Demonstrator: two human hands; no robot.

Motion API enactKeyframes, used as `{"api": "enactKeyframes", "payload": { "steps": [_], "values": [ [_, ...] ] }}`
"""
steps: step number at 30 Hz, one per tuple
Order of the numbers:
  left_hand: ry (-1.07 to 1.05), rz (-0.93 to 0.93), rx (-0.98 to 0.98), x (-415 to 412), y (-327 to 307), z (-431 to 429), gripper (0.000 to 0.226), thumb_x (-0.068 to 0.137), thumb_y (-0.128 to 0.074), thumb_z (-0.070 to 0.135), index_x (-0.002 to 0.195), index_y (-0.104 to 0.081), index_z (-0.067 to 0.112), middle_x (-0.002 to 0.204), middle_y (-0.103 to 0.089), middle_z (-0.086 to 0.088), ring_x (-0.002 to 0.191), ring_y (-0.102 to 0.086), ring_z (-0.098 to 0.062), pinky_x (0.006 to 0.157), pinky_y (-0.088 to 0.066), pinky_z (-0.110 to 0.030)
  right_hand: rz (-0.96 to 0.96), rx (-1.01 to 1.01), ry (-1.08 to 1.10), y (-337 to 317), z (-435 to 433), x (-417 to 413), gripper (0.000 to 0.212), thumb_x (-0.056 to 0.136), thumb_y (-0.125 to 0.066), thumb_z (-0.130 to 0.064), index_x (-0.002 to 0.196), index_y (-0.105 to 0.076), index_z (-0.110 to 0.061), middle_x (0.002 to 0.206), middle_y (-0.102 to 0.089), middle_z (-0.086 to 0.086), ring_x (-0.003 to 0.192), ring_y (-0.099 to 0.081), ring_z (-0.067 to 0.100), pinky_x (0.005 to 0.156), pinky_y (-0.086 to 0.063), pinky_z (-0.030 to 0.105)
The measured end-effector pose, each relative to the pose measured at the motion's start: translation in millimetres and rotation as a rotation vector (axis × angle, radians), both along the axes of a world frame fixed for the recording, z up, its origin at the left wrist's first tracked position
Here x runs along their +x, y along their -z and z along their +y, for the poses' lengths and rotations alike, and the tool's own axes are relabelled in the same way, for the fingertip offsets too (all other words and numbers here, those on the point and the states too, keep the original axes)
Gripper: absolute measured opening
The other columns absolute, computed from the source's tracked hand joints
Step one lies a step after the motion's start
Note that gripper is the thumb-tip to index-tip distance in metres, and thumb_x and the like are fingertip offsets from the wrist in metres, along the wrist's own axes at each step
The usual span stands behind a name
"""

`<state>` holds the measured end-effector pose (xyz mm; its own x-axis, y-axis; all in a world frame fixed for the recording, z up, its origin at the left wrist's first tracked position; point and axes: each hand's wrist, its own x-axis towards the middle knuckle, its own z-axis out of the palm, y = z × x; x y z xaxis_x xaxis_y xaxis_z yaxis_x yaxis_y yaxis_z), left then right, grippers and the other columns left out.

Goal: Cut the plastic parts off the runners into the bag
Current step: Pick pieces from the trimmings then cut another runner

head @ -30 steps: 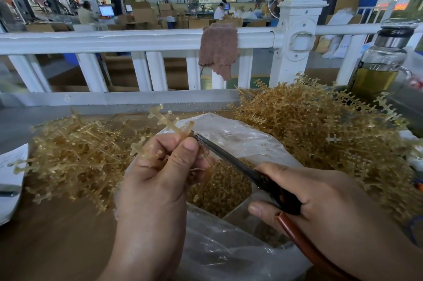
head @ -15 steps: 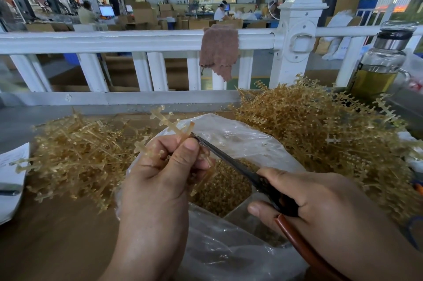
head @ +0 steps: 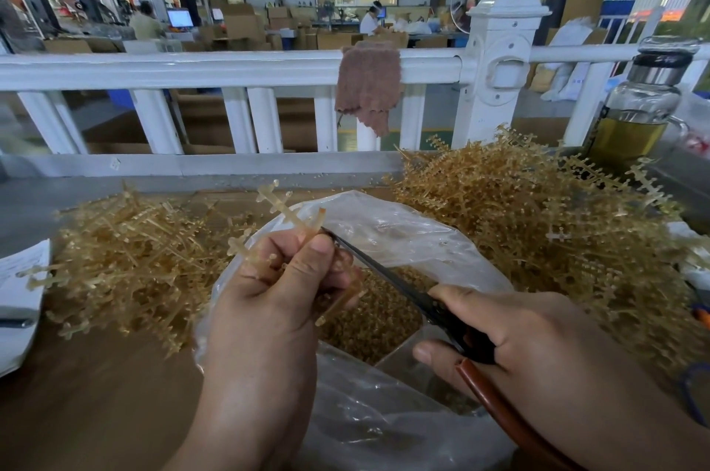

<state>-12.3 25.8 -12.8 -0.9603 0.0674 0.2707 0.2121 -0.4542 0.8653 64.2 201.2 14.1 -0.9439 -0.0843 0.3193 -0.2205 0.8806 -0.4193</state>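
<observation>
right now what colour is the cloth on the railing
The cloth is brownish pink, head view.

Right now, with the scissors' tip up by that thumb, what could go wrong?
1. The tip of the scissors sits right against the thumb of the left hand that grips the runner; a careless snip might nick it.
2. The cut is near the left rim of the bag, so a snipped part could spring out onto the table.

Probably a factory hall: stacked cartons [head: 240, 27], workers [head: 369, 24] among them.
</observation>
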Motion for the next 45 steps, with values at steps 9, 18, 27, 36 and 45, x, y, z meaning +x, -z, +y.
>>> {"api": "enactKeyframes", "payload": {
  "steps": [9, 18, 27, 36, 45],
  "values": [
    [-0.016, -0.013, -0.003, -3, 3, -3, 0.018, 0.088, -0.071, 0.018, 0.073, -0.065, 0.027, 0.072, -0.061, -0.007, 0.068, -0.060, -0.026, 0.057, -0.052, -0.031, 0.004, 0.056, 0.023, 6, 3, -3, 0.059, 0.073, -0.041, -0.075, 0.116, -0.052, -0.036, 0.069, -0.065, -0.018, 0.065, -0.061, -0.002, 0.053, -0.048, 0.017],
    [-0.044, -0.029, 0.025, -4, 4, -4, 0.014, 0.086, -0.063, 0.031, 0.082, -0.066, 0.017, 0.070, -0.065, -0.012, 0.063, -0.065, -0.025, 0.056, -0.054, -0.027, -0.033, 0.080, 0.032, 5, 4, -3, 0.059, 0.073, -0.038, -0.078, 0.113, -0.053, -0.038, 0.070, -0.063, -0.018, 0.067, -0.059, -0.001, 0.054, -0.048, 0.019],
    [-0.127, -0.032, -0.052, -7, 7, -10, 0.017, 0.084, -0.075, 0.032, 0.070, -0.068, 0.023, 0.071, -0.063, -0.005, 0.066, -0.060, -0.020, 0.071, -0.050, -0.037, -0.121, 0.018, 0.044, 1, 2, -1, 0.055, 0.068, -0.038, -0.079, 0.111, -0.048, -0.047, 0.079, -0.059, -0.022, 0.078, -0.056, -0.006, 0.066, -0.045, 0.016],
    [-0.034, 0.001, 0.061, -9, 4, -11, 0.013, 0.086, -0.067, 0.023, 0.073, -0.068, 0.022, 0.069, -0.061, -0.001, 0.063, -0.059, -0.013, 0.061, -0.053, -0.027, -0.085, -0.124, 0.018, 1, -7, 0, 0.060, 0.062, -0.047, -0.084, 0.115, -0.035, -0.059, 0.103, -0.054, -0.035, 0.091, -0.056, -0.012, 0.077, -0.043, 0.009],
    [-0.097, 0.027, 0.010, -2, 2, -6, 0.014, 0.081, -0.066, 0.024, 0.068, -0.071, 0.023, 0.068, -0.064, -0.003, 0.064, -0.060, -0.013, 0.060, -0.050, -0.022, -0.071, 0.012, 0.030, 4, -7, -1, 0.065, 0.064, -0.036, -0.083, 0.123, -0.035, -0.053, 0.085, -0.058, -0.030, 0.090, -0.052, -0.011, 0.072, -0.042, 0.008]
  ]
}}
